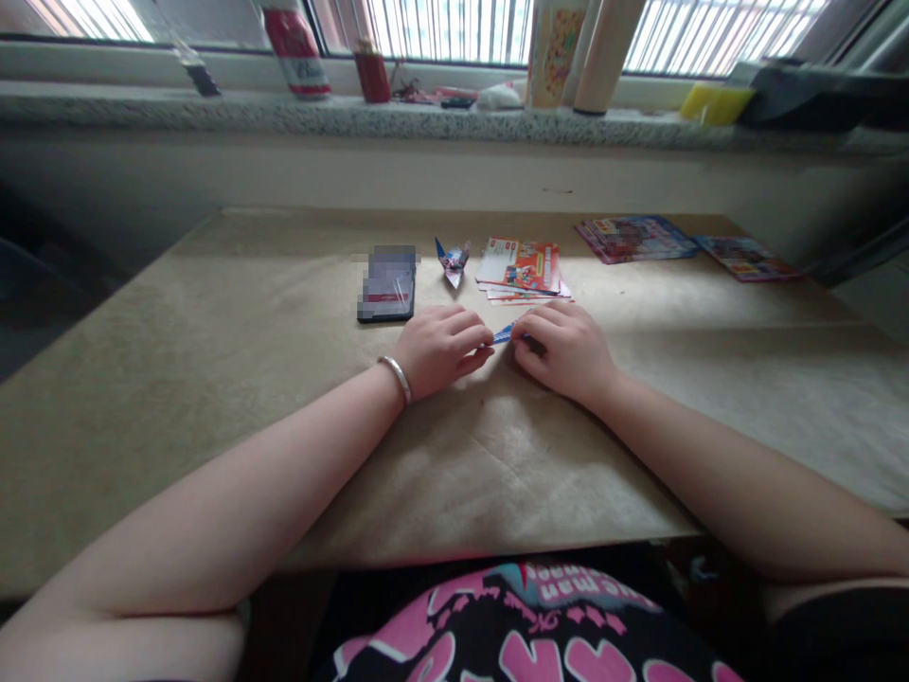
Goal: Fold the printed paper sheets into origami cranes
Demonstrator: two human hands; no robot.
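Between my two hands is a small piece of folded blue paper [504, 333], mostly covered by fingers. My left hand [444, 349], with a silver bangle at the wrist, pinches its left end. The right end is pinched by my right hand [564, 343], whose fingers curl inward. Just beyond the hands stands a folded paper crane [453, 262] in blue, white and red. A phone [387, 284] lies to its left, its screen blurred out. On its other side lies a loose stack of printed cards [522, 267], orange and white on top.
Farther right on the tan-covered table [213, 398] lie a pile of colourful printed sheets [635, 237] and another pile [745, 258]. Along the stone windowsill [440, 123] stand a red can [296, 52], a small red container [371, 72], tall bottles and a yellow object [716, 104].
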